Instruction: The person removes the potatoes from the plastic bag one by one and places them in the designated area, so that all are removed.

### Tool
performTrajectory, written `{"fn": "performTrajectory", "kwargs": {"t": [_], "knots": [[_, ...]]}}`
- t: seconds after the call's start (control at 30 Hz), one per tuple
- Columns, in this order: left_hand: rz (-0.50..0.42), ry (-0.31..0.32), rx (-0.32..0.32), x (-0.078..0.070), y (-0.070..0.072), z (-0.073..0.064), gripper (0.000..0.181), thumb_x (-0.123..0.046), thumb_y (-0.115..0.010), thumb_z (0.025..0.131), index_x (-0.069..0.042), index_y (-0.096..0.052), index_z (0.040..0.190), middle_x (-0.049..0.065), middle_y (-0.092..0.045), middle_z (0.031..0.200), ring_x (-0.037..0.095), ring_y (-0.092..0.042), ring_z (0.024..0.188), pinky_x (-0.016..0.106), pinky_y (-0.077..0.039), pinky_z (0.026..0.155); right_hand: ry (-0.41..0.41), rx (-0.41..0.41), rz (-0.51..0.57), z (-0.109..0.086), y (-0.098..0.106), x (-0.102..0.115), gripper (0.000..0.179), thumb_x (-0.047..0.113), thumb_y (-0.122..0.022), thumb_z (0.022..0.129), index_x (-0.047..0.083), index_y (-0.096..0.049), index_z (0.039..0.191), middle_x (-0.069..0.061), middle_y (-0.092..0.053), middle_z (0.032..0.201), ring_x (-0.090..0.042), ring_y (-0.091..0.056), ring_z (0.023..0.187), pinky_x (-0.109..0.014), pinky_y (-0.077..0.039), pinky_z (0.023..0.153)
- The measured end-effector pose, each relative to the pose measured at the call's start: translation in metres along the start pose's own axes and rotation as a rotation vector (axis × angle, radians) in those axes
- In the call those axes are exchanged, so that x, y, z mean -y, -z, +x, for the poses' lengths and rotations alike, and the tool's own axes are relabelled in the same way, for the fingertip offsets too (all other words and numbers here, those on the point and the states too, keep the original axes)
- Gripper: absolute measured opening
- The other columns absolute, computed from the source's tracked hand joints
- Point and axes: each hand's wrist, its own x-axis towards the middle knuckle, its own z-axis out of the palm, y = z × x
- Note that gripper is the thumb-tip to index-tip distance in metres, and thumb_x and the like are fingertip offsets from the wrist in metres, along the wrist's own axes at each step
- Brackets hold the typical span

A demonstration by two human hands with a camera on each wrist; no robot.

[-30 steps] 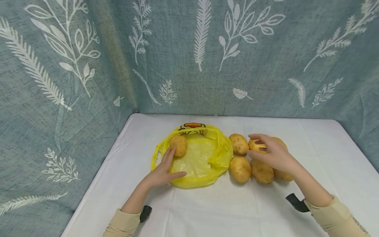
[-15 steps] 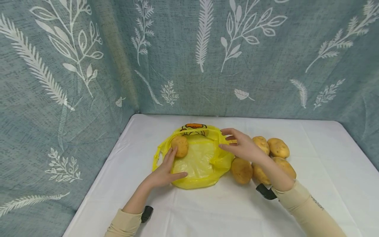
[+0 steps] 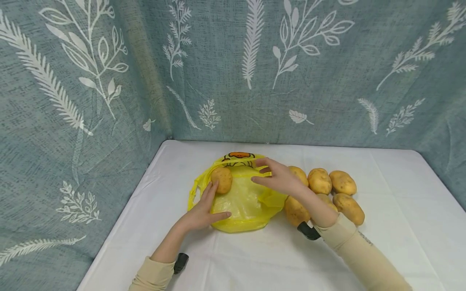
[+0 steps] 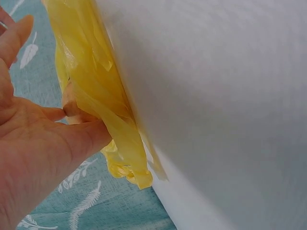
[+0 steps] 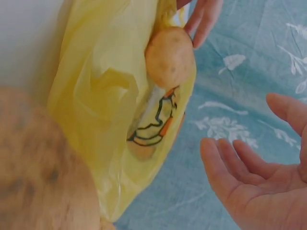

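Observation:
A yellow plastic bag lies on the white-covered table with its mouth spread wide. Just inside its left side sits one potato, also seen in the right wrist view as a potato beside a printed cartoon. My left hand touches that potato with extended fingertips, its thumb spread over the bag's near part. Over the bag's right side hovers my right hand, fingers apart and gently bent, holding nothing. In the left wrist view, the bag partly hides the potato.
Several potatoes stand in two rows right of the bag, some partly hidden by my right forearm. One potato looms blurred in the right wrist view. A blue-green leaf-print curtain hangs behind the table and along its left side.
My right hand has moved left from above the potatoes to over the bag's right side. The left hand stays at the potato in the bag.

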Motion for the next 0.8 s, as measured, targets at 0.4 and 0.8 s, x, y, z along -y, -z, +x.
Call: {"fn": "performTrajectory", "kwargs": {"t": [0.4,0.8], "knots": [[0.001,-0.009,0.004,0.000,0.000,-0.001,0.102,-0.036,-0.067,0.092,-0.012,0.009,0.157,0.020,0.015,0.160,0.042,-0.002,0.146,0.061,-0.014,0.112,0.007,0.021,-0.025,0.021,-0.020,0.001,0.057,0.027,-0.066,0.094,0.003,-0.046,0.142,-0.015,-0.051,0.139,-0.030,-0.053,0.121,-0.041,-0.048,0.095],[-0.003,-0.015,0.004,0.000,0.001,0.000,0.102,-0.036,-0.067,0.092,-0.012,0.008,0.157,0.018,0.015,0.160,0.041,-0.003,0.146,0.060,-0.014,0.112,-0.009,0.078,-0.072,0.042,-0.043,-0.002,0.057,0.024,-0.068,0.093,-0.001,-0.046,0.141,-0.018,-0.052,0.137,-0.034,-0.054,0.120,-0.039,-0.049,0.093]]}}
